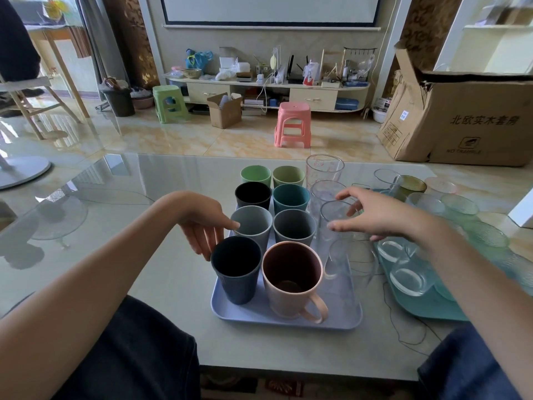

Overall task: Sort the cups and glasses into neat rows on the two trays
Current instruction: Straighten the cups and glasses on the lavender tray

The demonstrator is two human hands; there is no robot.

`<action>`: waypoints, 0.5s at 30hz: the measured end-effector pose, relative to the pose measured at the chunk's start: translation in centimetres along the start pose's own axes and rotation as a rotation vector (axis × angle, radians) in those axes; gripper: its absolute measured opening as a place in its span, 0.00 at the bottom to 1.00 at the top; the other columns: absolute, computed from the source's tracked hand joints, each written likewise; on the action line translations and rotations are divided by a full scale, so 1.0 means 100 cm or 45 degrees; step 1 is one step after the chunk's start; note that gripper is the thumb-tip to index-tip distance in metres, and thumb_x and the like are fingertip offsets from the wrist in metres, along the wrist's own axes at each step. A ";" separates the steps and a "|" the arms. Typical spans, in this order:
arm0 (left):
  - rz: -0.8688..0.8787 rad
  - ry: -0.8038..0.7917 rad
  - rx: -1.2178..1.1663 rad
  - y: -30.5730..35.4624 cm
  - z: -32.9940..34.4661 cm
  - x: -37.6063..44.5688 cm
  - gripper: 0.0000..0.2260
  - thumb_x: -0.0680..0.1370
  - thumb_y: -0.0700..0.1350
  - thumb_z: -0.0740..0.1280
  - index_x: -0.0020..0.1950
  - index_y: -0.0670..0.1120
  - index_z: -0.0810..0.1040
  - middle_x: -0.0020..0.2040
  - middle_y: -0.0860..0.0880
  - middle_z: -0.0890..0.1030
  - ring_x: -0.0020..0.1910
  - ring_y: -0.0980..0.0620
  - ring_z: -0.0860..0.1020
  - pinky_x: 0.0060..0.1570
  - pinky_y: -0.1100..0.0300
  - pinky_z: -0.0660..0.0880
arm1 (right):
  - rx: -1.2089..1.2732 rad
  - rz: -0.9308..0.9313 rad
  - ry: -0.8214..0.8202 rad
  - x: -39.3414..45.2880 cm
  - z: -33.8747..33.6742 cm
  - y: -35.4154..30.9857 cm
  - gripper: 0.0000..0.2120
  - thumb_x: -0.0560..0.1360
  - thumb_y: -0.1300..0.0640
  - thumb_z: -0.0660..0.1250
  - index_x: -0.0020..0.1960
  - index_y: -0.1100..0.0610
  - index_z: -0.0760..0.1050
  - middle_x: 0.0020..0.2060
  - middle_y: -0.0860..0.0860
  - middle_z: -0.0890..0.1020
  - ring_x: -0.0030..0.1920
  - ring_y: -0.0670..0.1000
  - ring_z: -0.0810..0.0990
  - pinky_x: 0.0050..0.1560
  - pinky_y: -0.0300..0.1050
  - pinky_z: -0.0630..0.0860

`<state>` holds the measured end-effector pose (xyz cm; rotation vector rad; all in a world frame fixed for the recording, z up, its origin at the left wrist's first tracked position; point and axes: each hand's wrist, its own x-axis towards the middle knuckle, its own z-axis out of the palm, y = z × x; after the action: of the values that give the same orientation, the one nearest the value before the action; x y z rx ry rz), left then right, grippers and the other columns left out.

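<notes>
A lavender tray (288,319) holds two rows of coloured cups: a dark blue cup (238,269), a grey cup (253,223) and a black cup (253,195) on the left, a pink mug (291,278) in front on the right. A row of clear glasses (336,217) runs along its right side. My left hand (202,223) hangs open beside the dark blue cup, fingers touching the grey cup's rim. My right hand (372,215) hovers open over a clear glass, fingers spread. A teal tray (418,308) on the right carries several short glasses (409,280).
The trays sit on a glossy pale table (144,226). More glasses and a gold-lidded jar (411,184) stand at the back right. A thin dark cord (403,327) lies on the table between the trays. Beyond are a pink stool (292,124) and a large cardboard box (467,116).
</notes>
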<state>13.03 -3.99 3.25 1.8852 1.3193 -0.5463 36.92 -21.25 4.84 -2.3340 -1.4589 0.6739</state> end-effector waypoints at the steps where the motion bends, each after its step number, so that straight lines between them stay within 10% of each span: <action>1: -0.004 0.012 -0.022 -0.001 -0.002 -0.001 0.25 0.80 0.57 0.58 0.54 0.34 0.78 0.45 0.39 0.84 0.37 0.46 0.84 0.39 0.56 0.82 | 0.090 0.040 0.007 0.001 -0.005 0.002 0.31 0.70 0.41 0.69 0.69 0.47 0.63 0.58 0.52 0.74 0.51 0.52 0.79 0.44 0.49 0.82; 15: 0.117 0.302 -0.268 -0.003 -0.004 0.012 0.18 0.82 0.52 0.56 0.50 0.39 0.77 0.40 0.43 0.84 0.38 0.46 0.85 0.38 0.56 0.82 | 0.606 0.113 0.287 0.048 0.004 0.037 0.15 0.80 0.55 0.57 0.66 0.51 0.69 0.61 0.54 0.73 0.48 0.57 0.80 0.43 0.52 0.81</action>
<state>13.21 -2.94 2.53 1.8646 1.3735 -0.1326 41.29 -18.50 1.61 -2.0308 -0.9743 0.6684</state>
